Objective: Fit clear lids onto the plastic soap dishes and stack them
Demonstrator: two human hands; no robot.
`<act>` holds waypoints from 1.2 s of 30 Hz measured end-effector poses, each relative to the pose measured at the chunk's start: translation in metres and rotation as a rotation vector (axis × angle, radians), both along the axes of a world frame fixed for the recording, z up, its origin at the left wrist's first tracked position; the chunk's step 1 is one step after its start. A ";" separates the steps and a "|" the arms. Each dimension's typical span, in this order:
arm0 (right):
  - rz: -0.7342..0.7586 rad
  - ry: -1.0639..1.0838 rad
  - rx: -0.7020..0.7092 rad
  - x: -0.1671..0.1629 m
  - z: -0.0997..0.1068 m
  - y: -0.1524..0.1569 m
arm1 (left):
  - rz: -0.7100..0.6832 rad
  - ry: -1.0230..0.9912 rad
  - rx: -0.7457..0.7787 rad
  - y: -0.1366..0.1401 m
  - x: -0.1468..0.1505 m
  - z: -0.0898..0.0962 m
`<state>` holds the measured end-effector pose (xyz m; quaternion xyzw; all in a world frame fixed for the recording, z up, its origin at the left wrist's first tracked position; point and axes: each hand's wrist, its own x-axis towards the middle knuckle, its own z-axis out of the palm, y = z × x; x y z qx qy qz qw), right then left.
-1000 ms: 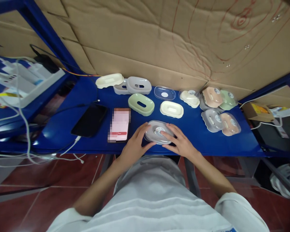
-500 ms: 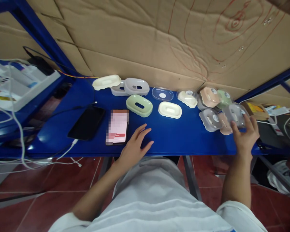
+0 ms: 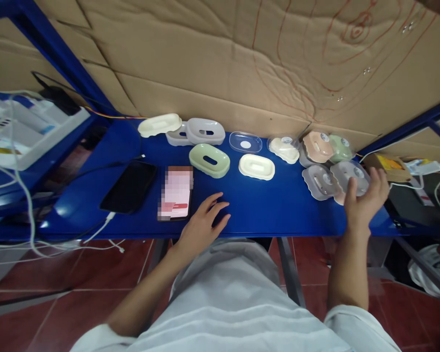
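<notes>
While a grey lidded dish point(image 3: 346, 171) lies beside the right hand point(image 3: 364, 204), near its wide-spread fingers; left hand point(image 3: 203, 224), fingers parted

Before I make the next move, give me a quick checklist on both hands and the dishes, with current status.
1. Left hand free: ok; fingers spread, holding nothing.
2. Right hand open: ok; thumb apart from the fingers.
3. Right hand clear of the nearest gray lidded dish: cannot tell; thumb and dish overlap in this view.
4. Peach dish by the right hand in full view: not ok; that gray lidded dish covers most of it.
5. Front cream dish uncovered: ok; a clear lid lies apart behind it.
6. Lit phone apart from the green dish: ok.
</notes>
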<state>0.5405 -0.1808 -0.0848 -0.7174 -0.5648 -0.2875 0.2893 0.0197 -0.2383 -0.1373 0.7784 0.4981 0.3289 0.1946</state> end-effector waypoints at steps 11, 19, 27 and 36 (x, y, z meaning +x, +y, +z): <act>0.969 -0.107 -0.568 -0.235 -0.016 0.044 | 0.029 0.032 0.038 -0.001 0.002 0.004; 1.187 -0.036 -0.469 -0.279 0.002 0.025 | -0.118 0.259 0.123 0.002 0.005 0.008; 1.127 -0.143 -0.600 -0.333 0.000 0.102 | -0.011 0.233 0.234 0.000 0.004 0.005; 1.104 -0.050 -0.404 -0.254 0.001 0.020 | 0.077 0.177 0.242 -0.004 0.004 0.000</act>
